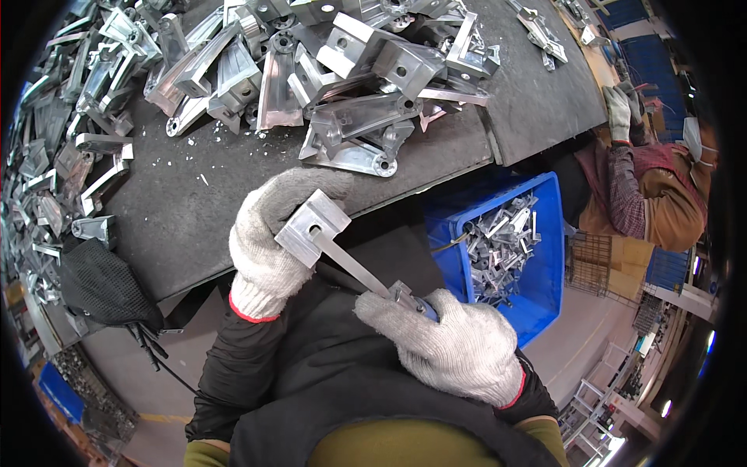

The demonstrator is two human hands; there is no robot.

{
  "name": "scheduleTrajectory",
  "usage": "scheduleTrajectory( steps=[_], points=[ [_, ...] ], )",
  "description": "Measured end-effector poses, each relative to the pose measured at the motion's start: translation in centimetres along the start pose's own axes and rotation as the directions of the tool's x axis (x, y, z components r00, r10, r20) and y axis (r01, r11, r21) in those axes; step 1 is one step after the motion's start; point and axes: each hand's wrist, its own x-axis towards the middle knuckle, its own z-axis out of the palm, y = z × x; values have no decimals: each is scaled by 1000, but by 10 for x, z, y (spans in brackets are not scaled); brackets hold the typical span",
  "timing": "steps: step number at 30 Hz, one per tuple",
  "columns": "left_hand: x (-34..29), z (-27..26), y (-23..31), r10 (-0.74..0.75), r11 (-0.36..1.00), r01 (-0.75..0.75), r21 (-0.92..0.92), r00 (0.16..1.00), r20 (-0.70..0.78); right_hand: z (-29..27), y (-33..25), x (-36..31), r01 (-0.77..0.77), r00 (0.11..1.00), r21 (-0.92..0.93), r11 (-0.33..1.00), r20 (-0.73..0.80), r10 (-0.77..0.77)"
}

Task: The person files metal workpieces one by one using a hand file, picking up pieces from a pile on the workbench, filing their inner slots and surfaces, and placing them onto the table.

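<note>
My left hand (pixel 268 233), in a white-and-grey knit glove with a red cuff edge, is closed round a silver metal bracket (pixel 320 223). The bracket has a blocky end with a round hole, turned up toward me. In my right hand (pixel 459 342), gloved the same way, is a hand tool with a long flat metal blade (pixel 354 265), a small metal head and a blue body mostly hidden by the fingers. The blade's tip reaches the bracket at its hole; whether it goes inside I cannot tell. Both hands are over my lap at the table's front edge.
Many metal brackets (pixel 358 47) lie heaped on the dark table (pixel 187 194), with metal chips scattered around. A blue bin (pixel 551 265) of small metal pieces stands to the right. A black mesh object (pixel 101 280) sits at the left edge. Another person (pixel 646 187) works at the far right.
</note>
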Motion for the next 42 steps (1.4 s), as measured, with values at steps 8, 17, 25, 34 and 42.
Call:
scheduleTrajectory(
  steps=[8, 17, 25, 34, 42],
  points=[
    [2, -4, 2, -4, 995, 1, 99, 999, 32, 0, 13, 2, 65, 996, 109, 992, -65, -59],
    [-4, -14, -12, -134, 917, 145, -371, 989, 57, 2, 24, 10, 86, 976, 772, 630, 62, -210],
    [-1, -9, -2, -124, 981, 130, -146, 991, 52, 6, 30, 13, 148, 970, 770, 620, 9, -241],
    [2, -5, 3, -65, 996, 65, 55, 998, 5, -11, 19, 5, 17, 967, 467, 884, 219, -134],
    [6, 4, 6, 88, 991, -94, 99, 994, 61, -4, 14, 3, 30, 999, 204, 979, -17, -27]
  ],
)
